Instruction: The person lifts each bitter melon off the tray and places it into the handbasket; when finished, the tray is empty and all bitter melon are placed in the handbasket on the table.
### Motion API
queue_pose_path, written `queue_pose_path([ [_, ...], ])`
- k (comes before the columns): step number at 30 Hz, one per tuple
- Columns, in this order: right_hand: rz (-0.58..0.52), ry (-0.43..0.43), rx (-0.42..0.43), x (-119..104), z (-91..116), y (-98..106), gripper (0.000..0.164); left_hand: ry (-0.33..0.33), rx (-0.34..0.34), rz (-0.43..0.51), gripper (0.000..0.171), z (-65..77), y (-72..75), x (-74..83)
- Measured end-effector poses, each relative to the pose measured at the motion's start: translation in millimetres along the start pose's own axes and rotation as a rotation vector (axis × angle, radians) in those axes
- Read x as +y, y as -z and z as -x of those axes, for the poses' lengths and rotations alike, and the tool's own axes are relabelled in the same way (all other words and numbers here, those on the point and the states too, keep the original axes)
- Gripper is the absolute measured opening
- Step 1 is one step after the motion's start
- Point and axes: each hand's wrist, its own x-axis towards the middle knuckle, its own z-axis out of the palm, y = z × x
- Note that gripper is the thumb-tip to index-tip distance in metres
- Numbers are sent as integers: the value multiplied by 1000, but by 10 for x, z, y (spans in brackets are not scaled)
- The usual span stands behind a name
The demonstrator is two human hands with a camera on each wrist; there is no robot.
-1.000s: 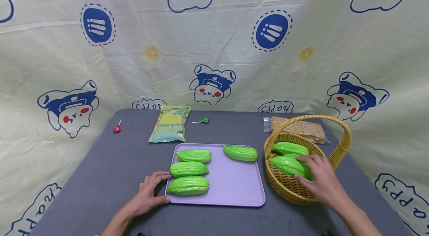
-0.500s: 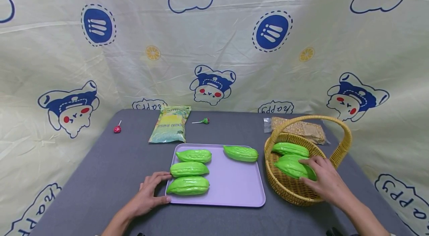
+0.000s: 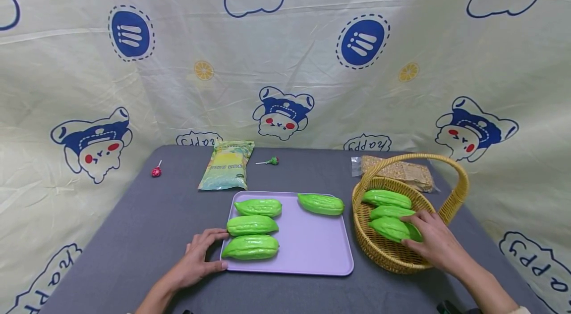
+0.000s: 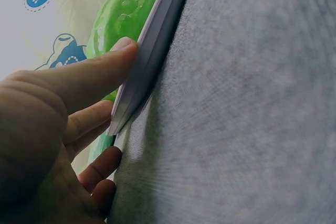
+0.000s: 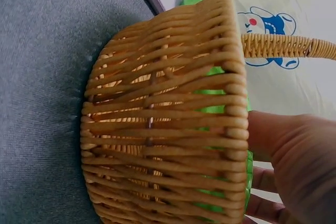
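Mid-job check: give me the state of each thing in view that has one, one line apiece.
Purple tray: flat on the grey table
Tray melons: four, lying on their sides
Basket: upright, handle raised
Basket melons: at least three visible, lying
Left hand: touching the tray's left edge
Right hand: gripping the nearest basket melon
Yellow-green bag: lying, filled; seal unclear
Clear grain bag: lying, partly hidden
Red lollipop: lying
Green lollipop: lying

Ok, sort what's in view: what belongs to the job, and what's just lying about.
Apparently in the job:
purple tray, touched by the left hand
wicker basket
four bitter melons on the tray
three bitter melons in the basket, one held by the right hand

Apparently just lying about:
red lollipop
green lollipop
yellow-green pouch
clear bag of tan pieces
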Motion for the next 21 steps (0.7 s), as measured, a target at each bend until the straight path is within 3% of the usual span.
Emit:
queue_pose_path([
  [10, 36, 15, -15, 63, -20, -64, 46, 40, -16, 2, 58, -10, -1, -13],
  [21, 70, 37, -27, 131, -19, -107, 46, 5, 13, -20, 59, 3, -6, -10],
])
